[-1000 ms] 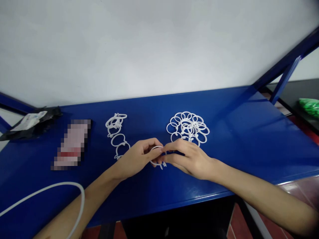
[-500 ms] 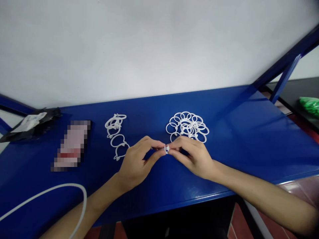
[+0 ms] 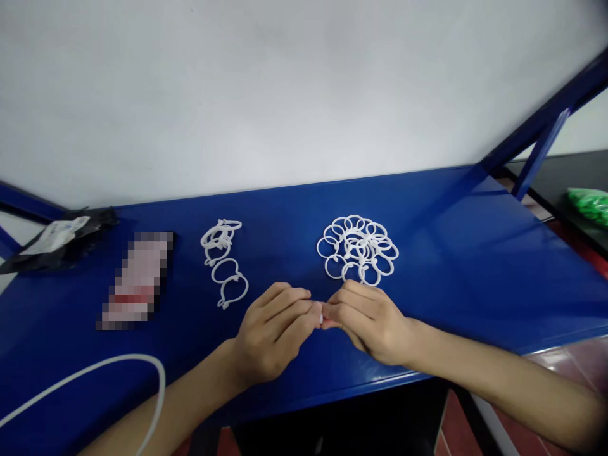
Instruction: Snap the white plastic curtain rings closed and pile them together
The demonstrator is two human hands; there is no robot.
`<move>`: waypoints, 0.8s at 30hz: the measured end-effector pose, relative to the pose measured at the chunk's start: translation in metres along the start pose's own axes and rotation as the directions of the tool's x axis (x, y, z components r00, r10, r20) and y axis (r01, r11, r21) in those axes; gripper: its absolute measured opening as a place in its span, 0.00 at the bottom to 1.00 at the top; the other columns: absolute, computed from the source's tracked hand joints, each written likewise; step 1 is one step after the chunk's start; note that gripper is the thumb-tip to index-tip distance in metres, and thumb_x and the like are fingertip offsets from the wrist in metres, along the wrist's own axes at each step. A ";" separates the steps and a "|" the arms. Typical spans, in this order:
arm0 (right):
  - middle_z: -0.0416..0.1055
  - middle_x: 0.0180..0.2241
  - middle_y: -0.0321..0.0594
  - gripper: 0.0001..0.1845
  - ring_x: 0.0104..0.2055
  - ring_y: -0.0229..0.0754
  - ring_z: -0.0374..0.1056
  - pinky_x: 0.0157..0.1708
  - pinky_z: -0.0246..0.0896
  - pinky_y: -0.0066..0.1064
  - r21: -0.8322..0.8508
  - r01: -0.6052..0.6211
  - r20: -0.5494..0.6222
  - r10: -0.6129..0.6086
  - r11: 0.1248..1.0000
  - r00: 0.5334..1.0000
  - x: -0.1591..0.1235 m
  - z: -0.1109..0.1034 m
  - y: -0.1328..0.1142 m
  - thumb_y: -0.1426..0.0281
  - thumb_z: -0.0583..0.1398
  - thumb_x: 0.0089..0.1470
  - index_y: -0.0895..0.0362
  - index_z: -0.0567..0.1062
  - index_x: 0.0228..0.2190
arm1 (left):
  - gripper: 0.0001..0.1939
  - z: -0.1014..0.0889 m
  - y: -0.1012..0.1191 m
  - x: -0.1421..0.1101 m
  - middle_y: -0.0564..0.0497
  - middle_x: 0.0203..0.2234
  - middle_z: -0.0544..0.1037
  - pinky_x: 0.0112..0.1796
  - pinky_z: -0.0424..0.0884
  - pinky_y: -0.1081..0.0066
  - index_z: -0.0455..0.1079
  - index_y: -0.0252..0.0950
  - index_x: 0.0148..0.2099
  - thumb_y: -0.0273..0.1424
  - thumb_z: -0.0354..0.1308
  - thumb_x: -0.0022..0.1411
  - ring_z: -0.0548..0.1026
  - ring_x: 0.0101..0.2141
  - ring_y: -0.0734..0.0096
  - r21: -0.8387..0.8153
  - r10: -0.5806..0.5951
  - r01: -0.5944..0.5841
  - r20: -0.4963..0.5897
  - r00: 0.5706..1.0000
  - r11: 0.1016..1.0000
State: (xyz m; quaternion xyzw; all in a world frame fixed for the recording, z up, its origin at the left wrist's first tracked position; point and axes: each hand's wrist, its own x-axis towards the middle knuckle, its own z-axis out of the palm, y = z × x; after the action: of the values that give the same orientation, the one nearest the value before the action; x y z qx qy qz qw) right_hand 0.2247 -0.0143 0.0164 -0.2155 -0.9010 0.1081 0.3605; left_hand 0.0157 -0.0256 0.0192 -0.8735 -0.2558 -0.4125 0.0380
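Note:
My left hand (image 3: 280, 335) and my right hand (image 3: 368, 323) meet fingertip to fingertip over the front of the blue table. Pinched between them is a small white plastic piece (image 3: 321, 319), nearly all covered by the fingers, so its shape cannot be made out now. Just beyond my right hand lies a pile of white plastic rings (image 3: 335, 266), each with a small knob. Left of it, beyond my left hand, a smaller string of similar white rings (image 3: 235, 290) lies on the table, some overlapping.
A pixelated flat pinkish object (image 3: 142, 269) lies at the left, with a black plastic bag (image 3: 57, 237) behind it. A white cable (image 3: 118, 358) loops across the lower left, in front of my left forearm. Blue frame bars (image 3: 541, 149) rise at the right, beyond the blue table (image 3: 441, 253).
Both hands have come slightly nearer to me and their fingers have closed further over the white piece, whose slotted shape was visible before. More of the right-hand rings now shows.

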 end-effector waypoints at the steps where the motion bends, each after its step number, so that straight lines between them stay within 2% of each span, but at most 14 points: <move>1: 0.74 0.29 0.41 0.08 0.30 0.39 0.64 0.29 0.64 0.31 -0.011 -0.004 -0.001 0.004 1.000 1.000 0.001 0.000 0.001 0.75 0.54 0.66 0.60 0.73 0.37 | 0.07 -0.001 -0.002 0.000 0.51 0.30 0.82 0.37 0.76 0.65 0.71 0.36 0.41 0.20 0.55 0.65 0.80 0.36 0.65 0.003 0.005 -0.005 0.015 1.000 1.000; 5: 0.76 0.32 0.40 0.04 0.33 0.38 0.67 0.34 0.66 0.31 -0.016 -0.065 -0.058 0.064 0.998 0.996 0.009 -0.005 0.009 0.71 0.58 0.65 0.58 0.73 0.39 | 0.10 -0.010 -0.021 0.004 0.51 0.36 0.83 0.41 0.73 0.64 0.71 0.38 0.48 0.22 0.57 0.65 0.80 0.38 0.65 0.046 -0.015 0.009 0.123 0.992 0.999; 6: 0.77 0.34 0.40 0.03 0.35 0.38 0.68 0.36 0.67 0.32 -0.029 -0.095 -0.082 0.093 0.995 0.992 0.010 -0.007 0.012 0.71 0.60 0.64 0.57 0.73 0.40 | 0.11 -0.013 -0.030 0.005 0.50 0.38 0.83 0.42 0.72 0.63 0.71 0.38 0.49 0.24 0.57 0.66 0.79 0.39 0.64 0.099 -0.050 0.035 0.155 0.987 0.995; 8: 0.78 0.35 0.40 0.03 0.37 0.40 0.69 0.39 0.67 0.34 -0.085 -0.176 -0.127 0.164 0.981 0.978 0.012 -0.012 0.021 0.71 0.60 0.64 0.56 0.74 0.40 | 0.10 -0.020 -0.050 0.005 0.49 0.39 0.82 0.44 0.71 0.61 0.71 0.39 0.51 0.27 0.56 0.67 0.78 0.39 0.62 0.272 -0.225 0.178 0.155 0.962 0.946; 10: 0.77 0.35 0.41 0.03 0.37 0.41 0.69 0.39 0.66 0.36 -0.150 -0.261 -0.163 0.236 0.954 0.958 0.013 -0.017 0.031 0.70 0.60 0.64 0.56 0.74 0.38 | 0.11 -0.029 -0.072 0.003 0.45 0.42 0.81 0.47 0.69 0.56 0.72 0.38 0.50 0.31 0.52 0.69 0.76 0.44 0.55 0.434 -0.447 0.359 0.120 0.886 0.827; 12: 0.78 0.34 0.41 0.05 0.36 0.42 0.69 0.38 0.65 0.37 -0.199 -0.322 -0.172 0.291 0.925 0.941 0.011 -0.022 0.041 0.69 0.59 0.65 0.55 0.76 0.37 | 0.14 -0.037 -0.092 -0.002 0.42 0.45 0.80 0.45 0.68 0.52 0.72 0.37 0.52 0.32 0.49 0.69 0.74 0.46 0.50 0.575 -0.586 0.441 0.084 0.806 0.689; 15: 0.78 0.37 0.42 0.08 0.37 0.44 0.68 0.38 0.64 0.38 -0.239 -0.361 -0.155 0.332 0.901 0.930 0.009 -0.026 0.051 0.68 0.58 0.65 0.54 0.78 0.37 | 0.17 -0.046 -0.112 -0.010 0.37 0.47 0.77 0.41 0.67 0.51 0.71 0.35 0.53 0.35 0.48 0.68 0.72 0.46 0.44 0.707 -0.675 0.430 0.092 0.732 0.562; 19: 0.78 0.37 0.43 0.10 0.37 0.45 0.66 0.38 0.65 0.38 -0.277 -0.352 -0.105 0.336 0.894 0.936 0.006 -0.026 0.056 0.68 0.58 0.66 0.55 0.79 0.38 | 0.18 -0.050 -0.118 -0.016 0.34 0.43 0.78 0.39 0.66 0.49 0.72 0.32 0.52 0.37 0.48 0.68 0.72 0.45 0.39 0.743 -0.743 0.412 0.167 0.648 0.527; 21: 0.77 0.36 0.43 0.10 0.37 0.45 0.66 0.38 0.65 0.39 -0.294 -0.337 -0.071 0.331 0.895 0.941 0.006 -0.025 0.057 0.67 0.58 0.66 0.55 0.80 0.38 | 0.17 -0.050 -0.117 -0.016 0.34 0.42 0.78 0.39 0.66 0.49 0.72 0.33 0.51 0.36 0.48 0.68 0.72 0.44 0.39 0.730 -0.747 0.420 0.186 0.638 0.540; 24: 0.77 0.35 0.43 0.11 0.37 0.45 0.64 0.38 0.64 0.40 -0.310 -0.324 -0.042 0.328 0.894 0.944 0.005 -0.023 0.057 0.67 0.58 0.66 0.55 0.80 0.38 | 0.15 -0.050 -0.116 -0.015 0.37 0.40 0.80 0.39 0.66 0.52 0.72 0.36 0.48 0.35 0.48 0.68 0.73 0.43 0.42 0.723 -0.731 0.415 0.180 0.658 0.552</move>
State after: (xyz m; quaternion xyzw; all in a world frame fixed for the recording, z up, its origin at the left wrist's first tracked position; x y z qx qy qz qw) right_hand 0.2551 0.0395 0.0155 -0.4172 -0.8597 0.0241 0.2936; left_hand -0.0830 0.0550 0.0240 -0.7399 -0.6580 -0.0697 0.1212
